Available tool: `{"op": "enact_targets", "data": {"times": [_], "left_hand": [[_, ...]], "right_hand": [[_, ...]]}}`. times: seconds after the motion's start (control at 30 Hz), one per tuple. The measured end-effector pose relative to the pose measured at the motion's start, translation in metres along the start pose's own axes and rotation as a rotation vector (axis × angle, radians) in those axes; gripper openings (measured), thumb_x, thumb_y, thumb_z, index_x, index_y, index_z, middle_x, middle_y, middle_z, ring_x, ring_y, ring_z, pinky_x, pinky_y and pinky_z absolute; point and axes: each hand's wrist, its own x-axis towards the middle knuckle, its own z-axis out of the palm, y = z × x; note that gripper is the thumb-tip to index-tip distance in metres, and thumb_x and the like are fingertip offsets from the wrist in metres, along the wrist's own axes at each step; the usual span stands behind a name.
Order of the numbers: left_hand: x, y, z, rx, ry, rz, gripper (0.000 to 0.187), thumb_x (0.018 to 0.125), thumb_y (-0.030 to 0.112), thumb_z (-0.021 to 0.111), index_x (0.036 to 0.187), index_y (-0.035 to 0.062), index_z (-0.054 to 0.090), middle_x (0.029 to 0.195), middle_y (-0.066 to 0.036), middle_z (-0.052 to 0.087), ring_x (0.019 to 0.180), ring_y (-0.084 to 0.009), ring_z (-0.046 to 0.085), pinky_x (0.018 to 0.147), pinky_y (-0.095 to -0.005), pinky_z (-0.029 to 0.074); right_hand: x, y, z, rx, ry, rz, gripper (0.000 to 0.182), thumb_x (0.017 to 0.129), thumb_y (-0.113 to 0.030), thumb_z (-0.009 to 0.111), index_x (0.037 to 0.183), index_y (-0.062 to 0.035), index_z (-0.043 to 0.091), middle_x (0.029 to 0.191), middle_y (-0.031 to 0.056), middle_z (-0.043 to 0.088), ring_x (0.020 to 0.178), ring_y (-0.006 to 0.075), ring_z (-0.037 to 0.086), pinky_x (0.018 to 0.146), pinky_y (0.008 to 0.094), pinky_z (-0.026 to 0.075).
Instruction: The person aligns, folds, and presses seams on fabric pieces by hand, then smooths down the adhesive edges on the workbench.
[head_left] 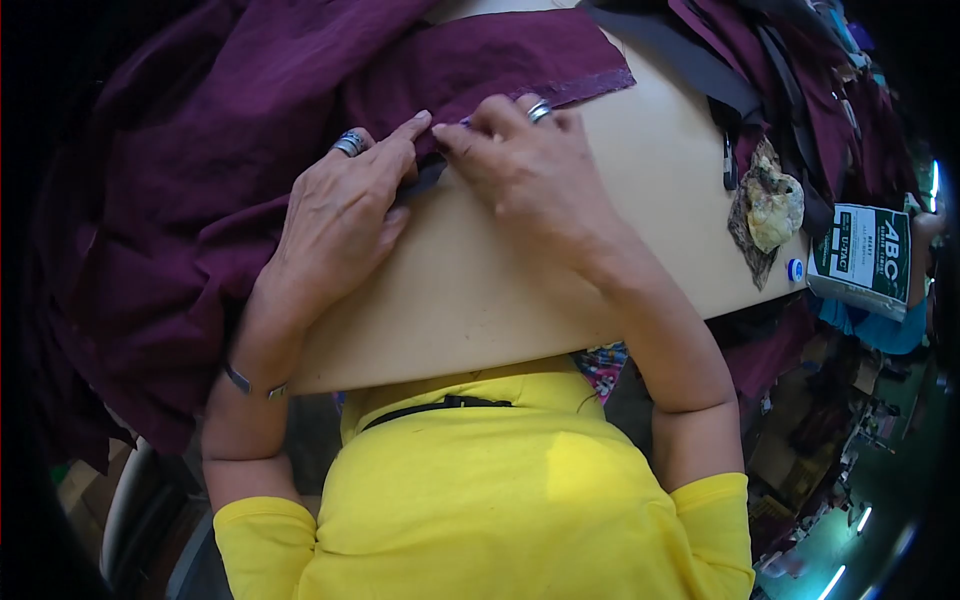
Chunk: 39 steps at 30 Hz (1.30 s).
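Note:
A large maroon fabric [480, 65] lies across the table, with a raw edge along its right-hand flap. My right hand [530, 160] wears a silver ring, and its thumb and fingertips pinch that cloth at the near edge. Close by on the left, my left hand [345, 200], with rings on one finger, grips the same edge. Its index finger stretches toward my right fingertips. A small dark grey piece of cloth [430, 173] shows beneath the left fingers. What lies right under the fingertips is partly hidden.
On the tan table [470, 300], at right, are a crumpled brown-and-cream scrap [772, 205], a blue-and-white cap [795, 270] and a green-and-white ABC box [862, 258]. Grey and maroon cloth [790, 80] is piled at the back right. The table's near edge meets my yellow shirt.

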Motion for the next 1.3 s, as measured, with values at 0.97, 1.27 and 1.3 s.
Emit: {"op": "enact_targets", "data": {"times": [0.97,1.27,1.3], "left_hand": [[0.004,0.013,0.030,-0.004,0.152,0.268,0.026,0.076,0.004,0.050,0.101,-0.0028,0.053,0.094,-0.018,0.056,0.081,-0.0264,0.058,0.076,-0.0378,0.047],[-0.003,0.019,0.036,0.157,0.364,0.526,0.022,0.076,0.008,0.050,0.096,0.0002,0.053,0.091,-0.016,0.053,0.080,-0.0229,0.057,0.075,-0.0353,0.047],[-0.002,0.018,0.036,0.154,0.367,0.539,0.022,0.076,0.008,0.050,0.096,0.0005,0.053,0.091,-0.016,0.053,0.080,-0.0227,0.057,0.075,-0.0350,0.047]], "right_hand": [[0.082,-0.042,-0.056,0.441,0.257,-0.415,0.060,0.066,0.007,0.052,0.123,-0.0102,0.047,0.091,0.0098,0.056,0.084,0.0247,0.055,0.076,0.0370,0.044],[0.204,-0.169,0.003,0.101,-0.016,-0.687,0.088,0.071,-0.035,0.063,0.143,-0.0201,0.013,0.121,0.0153,0.052,0.122,0.0322,0.041,0.102,0.0637,0.013],[0.204,-0.171,0.000,0.097,-0.260,-0.627,0.090,0.074,-0.044,0.062,0.143,-0.0192,0.009,0.114,0.0174,0.057,0.117,0.0335,0.047,0.102,0.0642,0.012]]}}
